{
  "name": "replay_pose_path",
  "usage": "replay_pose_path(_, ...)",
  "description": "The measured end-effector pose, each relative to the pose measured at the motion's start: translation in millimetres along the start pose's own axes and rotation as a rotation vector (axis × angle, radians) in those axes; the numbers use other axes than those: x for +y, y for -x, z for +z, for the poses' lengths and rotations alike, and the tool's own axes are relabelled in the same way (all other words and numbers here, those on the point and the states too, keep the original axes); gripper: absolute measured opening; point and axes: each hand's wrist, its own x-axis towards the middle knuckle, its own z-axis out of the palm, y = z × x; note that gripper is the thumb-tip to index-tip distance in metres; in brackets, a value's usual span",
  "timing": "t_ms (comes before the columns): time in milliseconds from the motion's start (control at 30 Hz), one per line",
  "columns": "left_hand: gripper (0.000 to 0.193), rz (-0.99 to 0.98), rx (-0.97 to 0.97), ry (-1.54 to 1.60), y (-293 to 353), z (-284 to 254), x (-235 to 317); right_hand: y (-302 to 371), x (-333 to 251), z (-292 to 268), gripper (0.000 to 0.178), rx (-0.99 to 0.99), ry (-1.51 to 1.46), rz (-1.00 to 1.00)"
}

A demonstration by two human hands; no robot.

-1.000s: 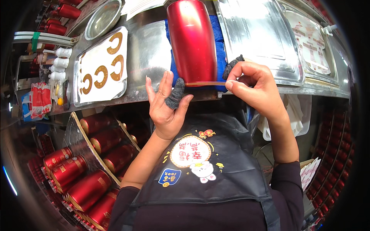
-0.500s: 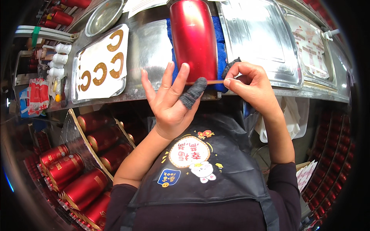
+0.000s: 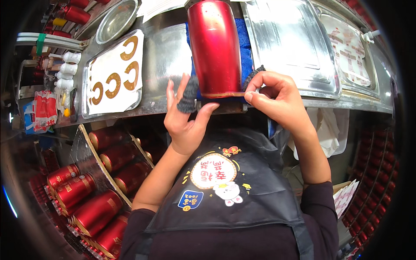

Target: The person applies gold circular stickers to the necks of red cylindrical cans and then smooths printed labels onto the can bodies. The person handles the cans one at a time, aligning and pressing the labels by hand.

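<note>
A glossy red bottle (image 3: 216,47) lies on a folded blue towel (image 3: 246,39), its base facing me. Along the base edge runs a thin gold strip (image 3: 225,94). The strip's right end is pinched between thumb and forefinger of my right hand (image 3: 277,93), just beside the bottle. A dark knitted finger cover shows on that hand. My left hand (image 3: 184,123) is open at the bottle's lower left, fingers apart and thumb stretched toward the base. A similar grey cover (image 3: 188,96) sits on its forefinger. Whether the left fingers touch the bottle I cannot tell.
Left on the metal bench, a tray (image 3: 138,97) holds white sheets with gold C-shaped pieces. Behind it is a round metal bowl (image 3: 113,26). At right lies a metal tray (image 3: 294,43), with another label tray (image 3: 370,82) beyond. Red bottles (image 3: 95,212) fill racks below left.
My left hand has drawn back left and turned, its covered forefinger leaving the strip. The strip now lies against the bottle's base edge. My right hand still pinches its end, shifted slightly left.
</note>
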Motion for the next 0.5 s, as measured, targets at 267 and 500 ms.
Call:
replay_pose_path(267, 0.037, 0.039, -0.073, -0.114, 18.2, -0.2, 3.9, 7.3, -5.6, -3.2, 0.011, 0.035, 0.011, -0.104)
replay_pose_path(500, 0.032, 0.129, -0.062, -0.199, 9.1, 2.5, 12.6, 0.4, 10.3, -5.0, 0.011, 0.042, -0.05, -0.067)
